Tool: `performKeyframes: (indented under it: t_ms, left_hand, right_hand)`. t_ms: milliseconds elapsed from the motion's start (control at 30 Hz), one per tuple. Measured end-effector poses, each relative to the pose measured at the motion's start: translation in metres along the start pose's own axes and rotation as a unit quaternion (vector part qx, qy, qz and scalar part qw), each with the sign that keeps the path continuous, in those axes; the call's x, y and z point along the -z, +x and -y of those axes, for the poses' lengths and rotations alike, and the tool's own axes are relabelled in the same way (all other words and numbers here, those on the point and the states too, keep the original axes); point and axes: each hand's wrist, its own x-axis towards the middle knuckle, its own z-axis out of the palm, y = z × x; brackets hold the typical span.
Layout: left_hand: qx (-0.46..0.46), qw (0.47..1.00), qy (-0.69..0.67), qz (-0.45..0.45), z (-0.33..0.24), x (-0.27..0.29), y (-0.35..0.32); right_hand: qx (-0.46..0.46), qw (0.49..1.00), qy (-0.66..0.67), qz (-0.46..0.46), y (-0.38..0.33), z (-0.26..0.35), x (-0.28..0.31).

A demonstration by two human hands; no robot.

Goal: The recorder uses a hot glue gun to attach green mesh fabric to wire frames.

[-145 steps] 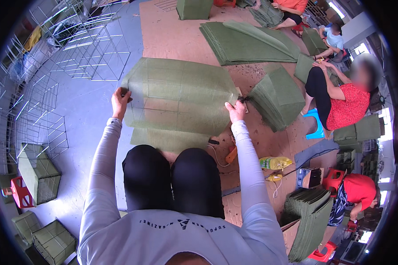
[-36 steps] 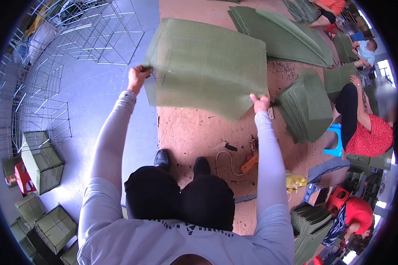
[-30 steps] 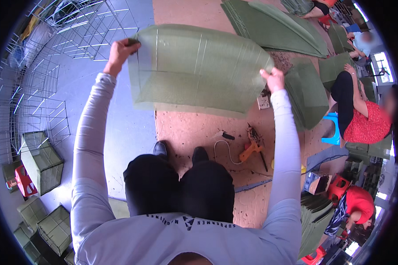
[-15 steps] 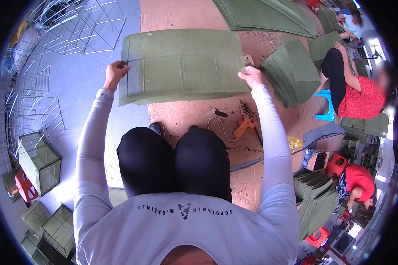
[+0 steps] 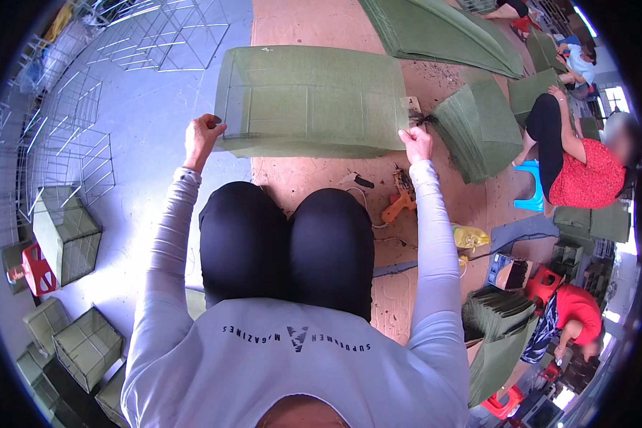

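Note:
In front of my knees lies a green mesh sheet [image 5: 321, 93], with the wires of a metal frame showing through it. My left hand [image 5: 202, 143] is closed in a pinch at the sheet's near left corner. At the near right corner, my right hand [image 5: 417, 145] pinches the edge between thumb and fingers. The sheet spans the gap between both hands, its near edge hanging over. An orange glue gun [image 5: 399, 205] with a cord lies on the cardboard, nearer to me than my right hand.
A stack of green mesh sheets [image 5: 478, 132] lies right of my right hand, with larger folded mesh [image 5: 442, 36] beyond. Wire frames [image 5: 164, 36] stand far left; mesh-covered boxes [image 5: 68, 235] sit at left. A person in red [image 5: 585, 171] sits at right on a blue stool [image 5: 529, 185].
Both hands have come nearer to me along the sheet's sides, toward its near corners. The whole view has shifted slightly, and the sheet now appears farther right.

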Motion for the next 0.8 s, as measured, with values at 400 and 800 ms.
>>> performKeyframes:
  t_ms: [400,800]
  left_hand:
    - [0.164,0.957,-0.233,0.058,0.004,0.007,-0.037]
    - [0.141,0.923,-0.357,0.018,0.041,-0.023,-0.045]
  right_hand:
    - [-0.300,0.923,0.228,0.083,-0.034,0.042,0.003]
    - [-0.244,0.880,0.400,0.074,-0.045,0.008,-0.010]
